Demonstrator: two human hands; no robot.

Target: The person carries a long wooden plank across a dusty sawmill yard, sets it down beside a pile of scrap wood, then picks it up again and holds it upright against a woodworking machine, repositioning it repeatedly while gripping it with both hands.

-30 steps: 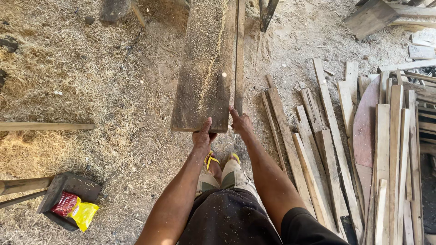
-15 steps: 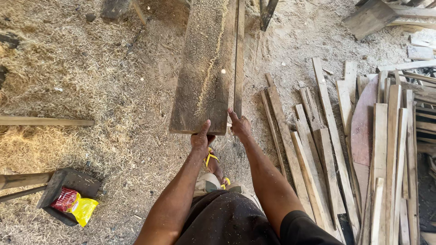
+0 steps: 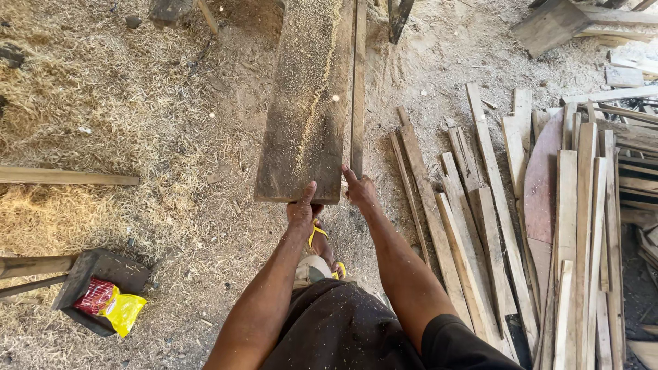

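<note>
The plank [image 3: 308,103] extends straight ahead from both hands, raised above the sawdust-covered floor [image 3: 137,123]. The left hand [image 3: 303,209] grips its near end, thumb on top. The right hand [image 3: 361,192] closes on the narrow strip [image 3: 358,82] alongside. The plank is dark, weathered and dusted with sawdust.

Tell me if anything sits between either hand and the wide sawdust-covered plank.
Nothing visible does. The left hand grips the near end of the wide, dark, sawdust-covered wooden plank, and the right hand touches the narrow wooden strip along its right edge.
</note>
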